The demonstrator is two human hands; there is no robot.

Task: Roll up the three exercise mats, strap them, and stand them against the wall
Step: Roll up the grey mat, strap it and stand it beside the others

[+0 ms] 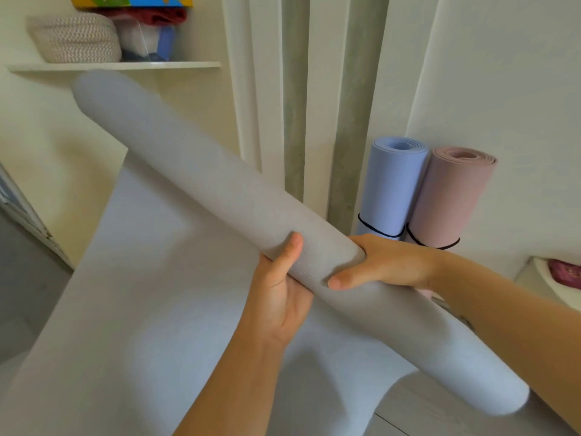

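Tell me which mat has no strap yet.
The grey mat gripped by the left hand and right hand; the blue mat and pink mat each wear a black strap.

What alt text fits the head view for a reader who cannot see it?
The left hand and right hand grip a partly rolled grey mat held slantwise, its unrolled part hanging below. Behind, a blue mat and a pink mat stand rolled and strapped against the wall.
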